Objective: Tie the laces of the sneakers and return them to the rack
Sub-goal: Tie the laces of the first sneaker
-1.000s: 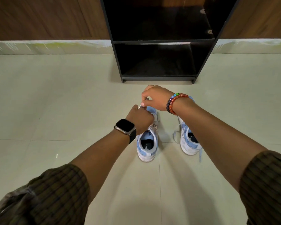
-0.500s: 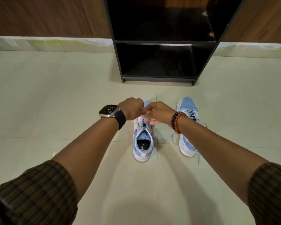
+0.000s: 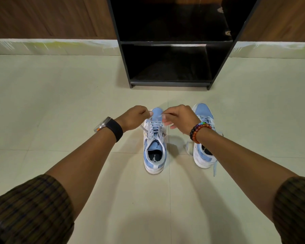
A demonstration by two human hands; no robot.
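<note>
Two light blue and white sneakers stand on the tiled floor, toes pointing at the rack. Over the toe of the left sneaker (image 3: 155,152), my left hand (image 3: 135,118) and my right hand (image 3: 180,117) each pinch one end of its pale lace (image 3: 152,126), pulled out to either side. The right sneaker (image 3: 202,155) stands beside it, partly hidden under my right forearm, with its laces lying loose on the floor. The black shoe rack (image 3: 171,83) stands just beyond, both shelves dark and bare.
A wood-panelled wall with a pale skirting strip (image 3: 51,46) runs behind the rack. Pale floor tiles (image 3: 60,103) spread left and right of the sneakers. A watch sits on my left wrist, a bead bracelet on my right.
My hands, crossed and close together over the left sneaker before, have moved apart, each drawing a lace end outward. The view has shifted slightly.
</note>
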